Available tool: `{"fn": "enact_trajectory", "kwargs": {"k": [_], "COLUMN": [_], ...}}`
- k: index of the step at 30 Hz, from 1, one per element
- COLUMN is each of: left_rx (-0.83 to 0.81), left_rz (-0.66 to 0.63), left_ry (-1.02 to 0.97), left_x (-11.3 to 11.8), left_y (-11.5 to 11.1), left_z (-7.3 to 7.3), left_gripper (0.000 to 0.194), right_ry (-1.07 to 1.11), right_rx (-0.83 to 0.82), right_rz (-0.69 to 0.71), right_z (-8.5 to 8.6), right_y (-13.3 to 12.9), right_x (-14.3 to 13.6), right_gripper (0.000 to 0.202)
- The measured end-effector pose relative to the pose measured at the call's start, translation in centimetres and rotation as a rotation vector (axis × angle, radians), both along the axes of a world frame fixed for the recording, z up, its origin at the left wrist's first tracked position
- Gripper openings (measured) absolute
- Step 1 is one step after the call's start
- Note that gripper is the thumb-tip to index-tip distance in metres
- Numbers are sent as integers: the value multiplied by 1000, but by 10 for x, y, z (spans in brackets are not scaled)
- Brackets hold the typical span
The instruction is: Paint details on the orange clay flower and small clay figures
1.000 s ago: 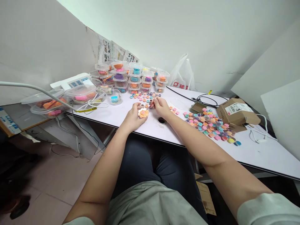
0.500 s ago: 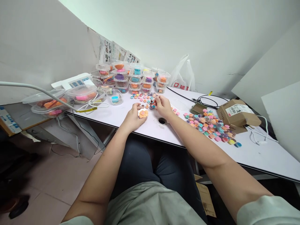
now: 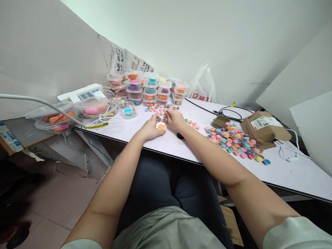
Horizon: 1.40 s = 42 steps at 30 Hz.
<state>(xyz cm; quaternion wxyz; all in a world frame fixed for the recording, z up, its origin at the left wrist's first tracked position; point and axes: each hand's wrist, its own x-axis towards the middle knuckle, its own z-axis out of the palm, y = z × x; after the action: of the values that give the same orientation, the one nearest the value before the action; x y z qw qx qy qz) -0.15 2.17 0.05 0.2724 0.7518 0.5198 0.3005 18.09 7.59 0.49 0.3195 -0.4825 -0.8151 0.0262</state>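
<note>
Currently, left hand [image 3: 151, 128] grips orange-and-white flower piece [image 3: 161, 127] over near side of bench [image 3: 285, 169]. Right hand [image 3: 175, 121] just beside, fingers pinched narrow on thin stick [image 3: 165, 118], too small to identify. Small discs [image 3: 160, 113] beyond; larger disc heap [image 3: 234, 140] rightward, near cardboard box [image 3: 255, 133].

Stacked tubs [image 3: 150, 90] on table [image 3: 287, 173], flower [image 3: 161, 127] before them, bag [image 3: 203, 86] to their right, disc pile [image 3: 234, 141] beside box [image 3: 263, 126]
</note>
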Motion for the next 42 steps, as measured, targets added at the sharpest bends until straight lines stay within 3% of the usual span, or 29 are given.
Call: {"fn": "enact_trajectory", "kwargs": {"k": [9,13,19,27,37,42], "left_rx": [71,109,139,142,139,150], "left_rz": [-8,2,-72,-113,-160,-158], "left_ry": [-89,-140,-212,-232,-264,-264], "left_x": [0,-2,-4,-4,-3,-4], "left_y": [-5,-9,-9,-3,-2,-3], "left_z": [-9,-10,-13,-19,-21,-20], "left_gripper": [76,73,74,77,77,77], "right_ry": [103,287,496,473,417,423], "right_rx": [20,57,-88,-114,-1,-60], "right_rz": [53,71,186,253,188,261], "right_z": [-1,4,8,3,8,5], "right_y": [8,2,-17,-15,-21,-21], "right_x": [6,10,12,9,9,10], "right_gripper": [24,34,53,55,47,49]}}
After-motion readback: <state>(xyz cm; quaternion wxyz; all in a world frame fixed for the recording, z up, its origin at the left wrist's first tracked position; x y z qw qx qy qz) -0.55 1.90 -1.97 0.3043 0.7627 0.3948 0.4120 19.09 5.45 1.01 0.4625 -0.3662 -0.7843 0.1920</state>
